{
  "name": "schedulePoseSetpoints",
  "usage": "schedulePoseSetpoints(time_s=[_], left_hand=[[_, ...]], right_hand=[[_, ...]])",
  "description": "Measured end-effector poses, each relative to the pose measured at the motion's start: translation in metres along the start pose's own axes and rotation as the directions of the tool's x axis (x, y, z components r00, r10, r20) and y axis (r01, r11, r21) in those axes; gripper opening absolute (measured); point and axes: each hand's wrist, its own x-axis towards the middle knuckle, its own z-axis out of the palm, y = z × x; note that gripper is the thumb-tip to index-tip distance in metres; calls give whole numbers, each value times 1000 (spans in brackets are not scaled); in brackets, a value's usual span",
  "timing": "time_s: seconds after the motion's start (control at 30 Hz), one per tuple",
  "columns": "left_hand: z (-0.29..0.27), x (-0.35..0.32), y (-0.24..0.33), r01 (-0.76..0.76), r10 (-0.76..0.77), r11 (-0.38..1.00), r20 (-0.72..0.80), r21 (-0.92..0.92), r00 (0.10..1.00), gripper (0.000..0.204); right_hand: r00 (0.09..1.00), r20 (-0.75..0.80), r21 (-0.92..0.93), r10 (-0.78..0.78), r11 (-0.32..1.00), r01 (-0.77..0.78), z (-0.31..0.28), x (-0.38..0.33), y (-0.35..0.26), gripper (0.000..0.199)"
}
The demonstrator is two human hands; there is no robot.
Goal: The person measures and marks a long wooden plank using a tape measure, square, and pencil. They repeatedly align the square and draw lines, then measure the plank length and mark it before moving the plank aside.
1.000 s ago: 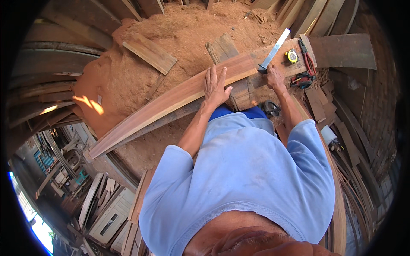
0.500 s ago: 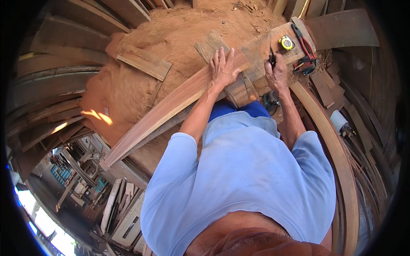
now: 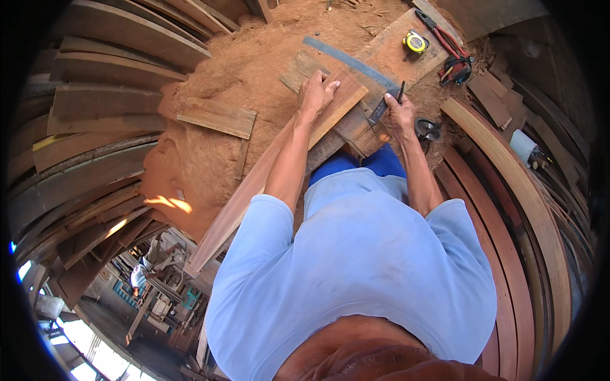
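A long reddish-brown wooden board runs diagonally from the lower left up to the middle. Near its upper end my left hand is closed over it, fingers curled on the far edge. My right hand is closed on a carpenter's square just beyond that end. The square's long dark blade reaches up and left, while its short arm points down beside my thumb. A slim dark pencil or marker also sticks up from my right fingers.
Sawdust-covered planks under the board carry a yellow tape measure and red-handled pliers. A short plank lies in the sawdust. Stacked boards line the left; a curved beam stands close on the right.
My left hand has gone from lying flat on the board to curling over its edge. The square now shows in my right hand, which has lowered slightly. The whole view has shifted.
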Motion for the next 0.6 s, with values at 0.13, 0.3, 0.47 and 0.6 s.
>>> schedulePoseSetpoints(time_s=[0.13, 0.3, 0.47, 0.6], left_hand=[[5, -21, -20, -42, 47, 998, -100, 47, 994, 40], [5, -33, -35, -66, 72, 997, -142, 45, 987, 41], [12, -32, -40, -52, 54, 999, -156, 15, 986, 45], [6, -36, -35, -88, 87, 996, -182, 4, 979, 56]], right_hand=[[999, 24, 31, 20, 999, -21, 33, -7, 27, 14], [995, 48, 16, 86, 996, -87, 40, -4, 29, 23], [988, 29, -127, 149, 981, -144, 44, -7, 11, 24], [985, 78, -129, 153, 981, -142, 37, 1, 20, 13]])
